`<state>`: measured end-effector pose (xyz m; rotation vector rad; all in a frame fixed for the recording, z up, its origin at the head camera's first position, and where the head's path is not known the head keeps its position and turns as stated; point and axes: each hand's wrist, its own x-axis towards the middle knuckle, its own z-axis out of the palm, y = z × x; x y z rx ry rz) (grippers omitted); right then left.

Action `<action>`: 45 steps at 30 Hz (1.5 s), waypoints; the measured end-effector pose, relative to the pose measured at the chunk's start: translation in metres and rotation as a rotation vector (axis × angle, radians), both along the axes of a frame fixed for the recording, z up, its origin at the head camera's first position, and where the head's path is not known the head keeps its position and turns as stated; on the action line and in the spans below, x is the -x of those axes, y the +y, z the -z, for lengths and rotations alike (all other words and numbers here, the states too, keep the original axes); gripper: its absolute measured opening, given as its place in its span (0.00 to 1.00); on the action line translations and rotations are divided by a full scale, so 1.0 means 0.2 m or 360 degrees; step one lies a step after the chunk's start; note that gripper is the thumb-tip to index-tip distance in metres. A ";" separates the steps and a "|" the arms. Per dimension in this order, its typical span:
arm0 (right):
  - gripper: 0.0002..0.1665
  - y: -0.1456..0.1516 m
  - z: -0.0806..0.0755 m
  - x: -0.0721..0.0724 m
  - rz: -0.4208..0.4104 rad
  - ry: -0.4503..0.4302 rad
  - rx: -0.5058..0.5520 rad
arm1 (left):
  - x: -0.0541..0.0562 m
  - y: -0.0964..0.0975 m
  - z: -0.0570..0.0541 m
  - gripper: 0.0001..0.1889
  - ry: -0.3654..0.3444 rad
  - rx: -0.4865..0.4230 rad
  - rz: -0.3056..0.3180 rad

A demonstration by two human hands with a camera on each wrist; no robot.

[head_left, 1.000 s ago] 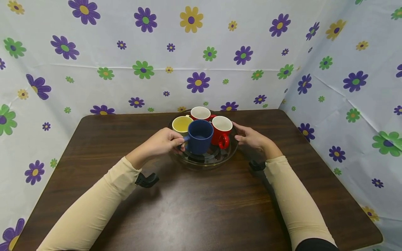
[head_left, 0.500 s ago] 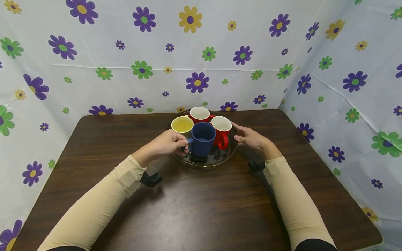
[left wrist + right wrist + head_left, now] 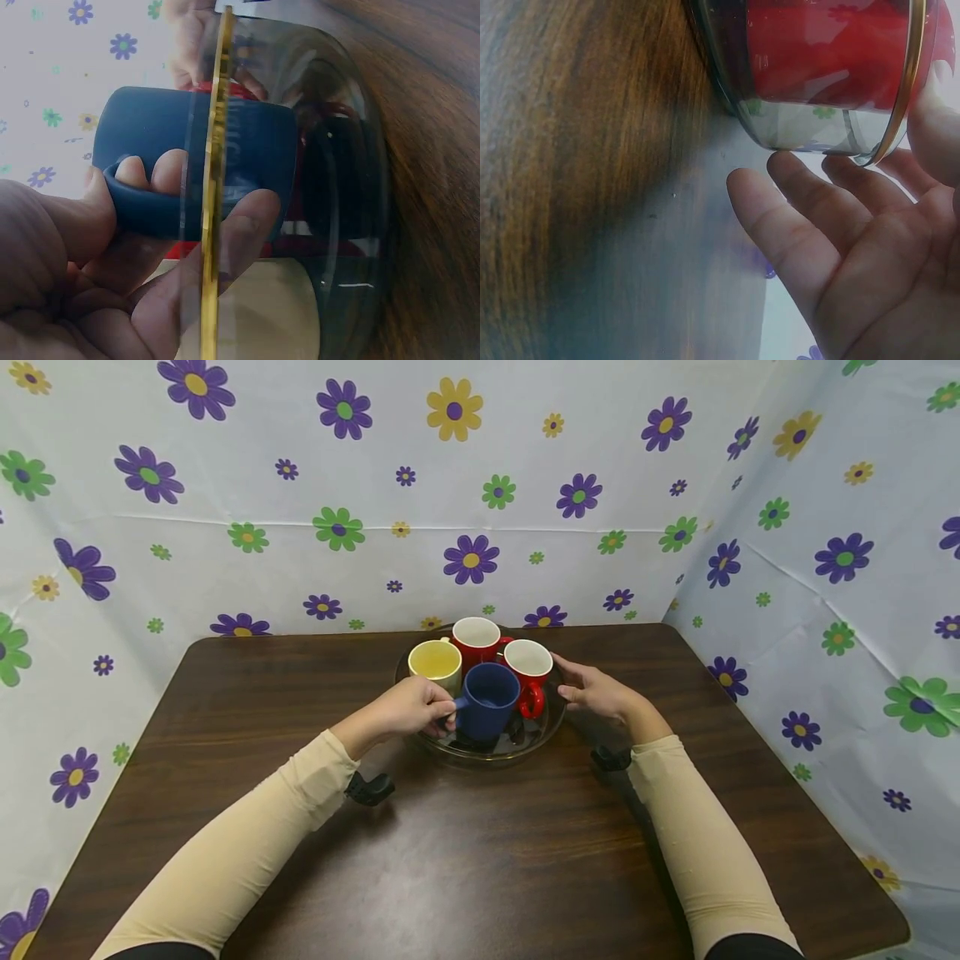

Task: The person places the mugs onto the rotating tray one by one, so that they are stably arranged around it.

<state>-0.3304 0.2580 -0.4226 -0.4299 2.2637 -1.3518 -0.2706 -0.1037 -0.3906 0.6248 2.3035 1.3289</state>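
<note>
My left hand [image 3: 420, 706] grips the handle of a blue mug [image 3: 489, 700], which is upright inside a clear glass bowl [image 3: 492, 758] with a gold rim. Fingers pass through the handle in the left wrist view, and one fingertip shows behind the glass. A yellow mug [image 3: 436, 658] stands at the bowl's left, a red mug [image 3: 476, 637] with white inside at the back, another red mug [image 3: 529, 662] at the right. My right hand [image 3: 600, 689] rests at the bowl's right side, its loosely extended fingers [image 3: 795, 180] against the outer glass and its thumb by the rim.
The bowl sits near the back edge of a dark wooden table [image 3: 487, 860]. Flower-printed white sheeting [image 3: 300, 568] hangs behind the table and along its right side.
The blue mug has moved right and lower in my left hand, down among the other mugs. My right hand has stayed at the bowl's side.
</note>
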 end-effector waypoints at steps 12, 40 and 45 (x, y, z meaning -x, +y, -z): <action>0.43 -0.01 0.01 0.00 -0.0023 0.0000 0.0001 | 0.01 0.01 0.02 0.10 0.0427 0.0350 -0.0005; 0.43 -0.02 -0.01 -0.01 0.0033 -0.0051 0.0047 | -0.06 0.08 0.06 0.10 0.1118 0.0445 -0.0251; 0.43 -0.01 0.00 -0.01 0.0043 -0.0057 0.0063 | -0.07 0.09 0.07 0.09 0.1167 0.0417 -0.0266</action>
